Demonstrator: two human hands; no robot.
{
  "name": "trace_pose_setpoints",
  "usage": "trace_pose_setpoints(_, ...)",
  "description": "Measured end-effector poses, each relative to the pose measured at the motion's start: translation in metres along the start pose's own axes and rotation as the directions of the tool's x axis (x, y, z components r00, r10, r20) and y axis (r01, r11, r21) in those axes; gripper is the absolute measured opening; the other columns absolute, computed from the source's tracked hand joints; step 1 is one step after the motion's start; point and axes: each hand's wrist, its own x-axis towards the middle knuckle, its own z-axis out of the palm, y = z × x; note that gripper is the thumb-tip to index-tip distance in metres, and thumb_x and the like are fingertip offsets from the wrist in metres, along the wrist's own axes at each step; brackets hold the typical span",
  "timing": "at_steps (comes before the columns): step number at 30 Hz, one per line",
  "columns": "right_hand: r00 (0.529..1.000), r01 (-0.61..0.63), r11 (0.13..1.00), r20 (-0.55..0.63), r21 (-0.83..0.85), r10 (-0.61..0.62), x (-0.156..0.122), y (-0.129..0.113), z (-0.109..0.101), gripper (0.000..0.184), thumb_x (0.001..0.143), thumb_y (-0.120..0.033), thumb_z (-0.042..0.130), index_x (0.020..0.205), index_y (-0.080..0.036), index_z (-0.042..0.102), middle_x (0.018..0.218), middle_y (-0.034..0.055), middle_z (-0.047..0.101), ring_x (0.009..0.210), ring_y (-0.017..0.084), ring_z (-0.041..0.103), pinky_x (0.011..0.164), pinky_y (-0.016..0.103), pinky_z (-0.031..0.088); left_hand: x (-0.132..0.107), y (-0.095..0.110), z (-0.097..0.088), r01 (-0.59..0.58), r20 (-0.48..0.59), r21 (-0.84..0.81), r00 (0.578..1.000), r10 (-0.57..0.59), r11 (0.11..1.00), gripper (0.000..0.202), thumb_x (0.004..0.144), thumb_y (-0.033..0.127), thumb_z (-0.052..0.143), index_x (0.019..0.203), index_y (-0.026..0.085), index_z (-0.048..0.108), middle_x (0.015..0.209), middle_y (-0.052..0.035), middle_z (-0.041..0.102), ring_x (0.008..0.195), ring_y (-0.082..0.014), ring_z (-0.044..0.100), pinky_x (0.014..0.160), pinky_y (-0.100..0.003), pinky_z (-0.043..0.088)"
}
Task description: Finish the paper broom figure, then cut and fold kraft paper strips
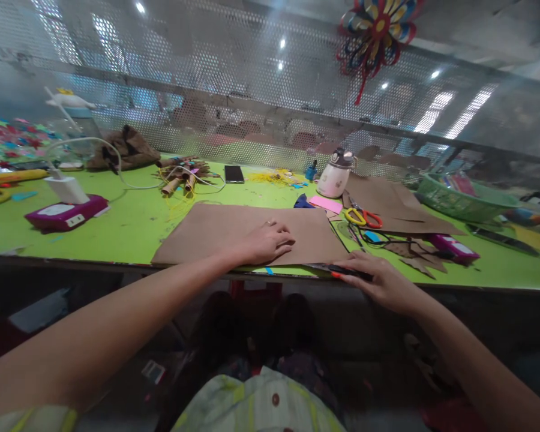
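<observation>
A folded sheet of brown kraft paper (220, 231) lies along the front edge of the green table. My left hand (266, 242) rests palm down on it, fingers stretched out and close together. Past the sheet's near right corner, my right hand (378, 277) is closed around the black handle of a knife (348, 272). The dark blade points left and lies at the paper's front edge; whether it sits between the layers I cannot tell. A bright orange patch shows at my right thumb tip. Scissors (362, 217) with yellow and orange handles lie beyond the sheet.
A white bottle (336, 174), more brown paper (387, 201) and a green basket (468, 198) stand to the right. Purple power strips (67, 213) lie at both sides. Paper rolls (180, 180) and a phone (234, 174) are behind. Perforated metal (234, 114) borders the back.
</observation>
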Motion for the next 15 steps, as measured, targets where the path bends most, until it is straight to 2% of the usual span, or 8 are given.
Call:
trace_pose_setpoints(7, 0.998, 0.046, 0.997, 0.044, 0.058, -0.048, 0.022, -0.015, 0.006, 0.028, 0.089, -0.032, 0.047, 0.107, -0.020, 0.064, 0.101, 0.0097, 0.064, 0.094, 0.020, 0.058, 0.083, 0.033, 0.047, 0.000, 0.000, 0.002, -0.002, -0.021, -0.014, 1.000, 0.002, 1.000, 0.036, 0.093, 0.036, 0.034, 0.109, 0.019, 0.062, 0.109, -0.0080, 0.059, 0.099, -0.0186, 0.048, 0.095, -0.032, 0.028)
trace_pose_setpoints(15, 0.997, 0.006, 0.997, 0.072, 0.072, -0.011, 0.010, -0.016, 0.005, 0.029, 0.090, -0.034, 0.045, 0.110, -0.023, 0.063, 0.099, 0.0080, 0.065, 0.092, 0.019, 0.059, 0.081, 0.031, 0.047, 0.000, 0.002, 0.000, 0.019, 0.002, -0.030, 1.000, -0.018, 0.999, 0.034, 0.093, 0.035, 0.035, 0.109, 0.021, 0.061, 0.109, -0.0066, 0.060, 0.100, -0.0189, 0.048, 0.096, -0.032, 0.027)
